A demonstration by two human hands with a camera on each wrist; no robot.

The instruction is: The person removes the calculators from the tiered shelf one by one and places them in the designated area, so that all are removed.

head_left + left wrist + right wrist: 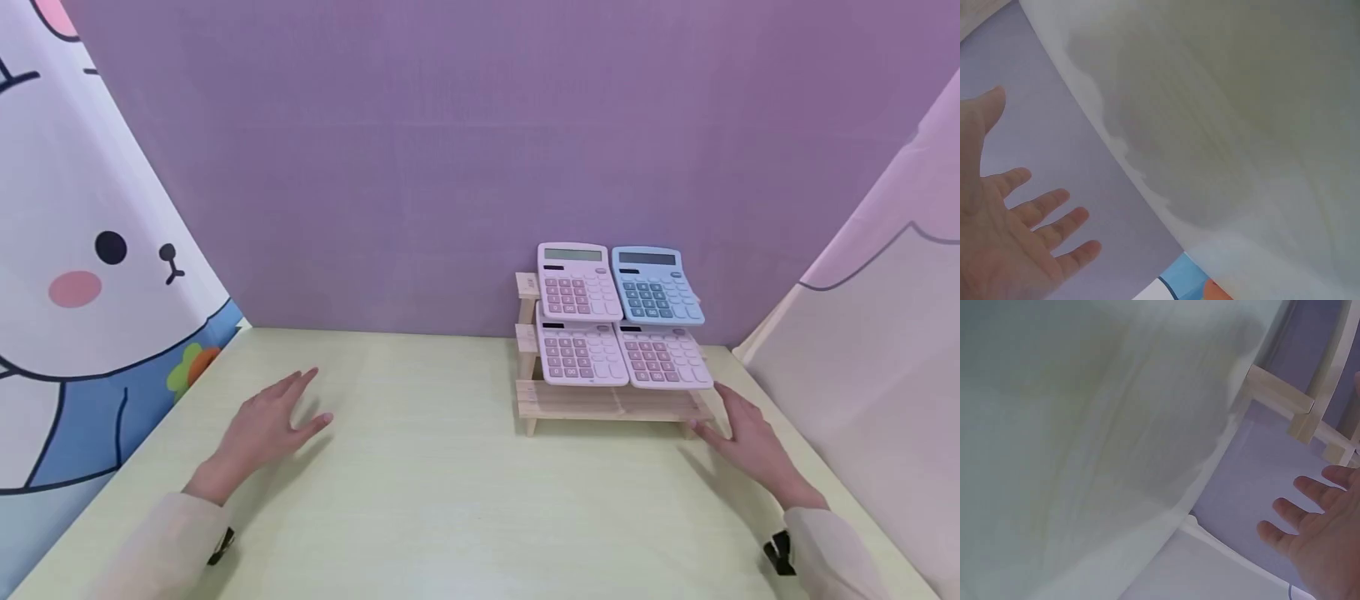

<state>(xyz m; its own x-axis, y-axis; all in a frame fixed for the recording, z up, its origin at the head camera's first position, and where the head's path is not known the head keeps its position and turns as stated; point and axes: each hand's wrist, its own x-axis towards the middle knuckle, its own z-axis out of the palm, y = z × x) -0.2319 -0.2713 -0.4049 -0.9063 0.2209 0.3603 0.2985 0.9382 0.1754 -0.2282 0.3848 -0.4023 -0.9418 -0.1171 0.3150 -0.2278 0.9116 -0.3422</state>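
A three-tier wooden rack point(600, 402) stands at the back right of the table. Two calculators lean on its top tier: a pink one point(577, 283) on the left and a blue one point(657, 287) on the right. Below them, on the middle tier, lean two more pink calculators, a left one point(583, 357) and a right one point(666, 360). The lowest tier bears nothing. My right hand point(753, 446) hovers at the rack's front right corner, fingers spread and holding nothing. Over the table's left part is my left hand point(258, 429), its fingers apart, also holding nothing.
The pale table point(435, 483) ends at a purple backdrop point(375, 183) behind the rack. A cloth with a cartoon print point(97, 183) hangs along the left side, and a pink and white cloth point(885, 317) borders the right.
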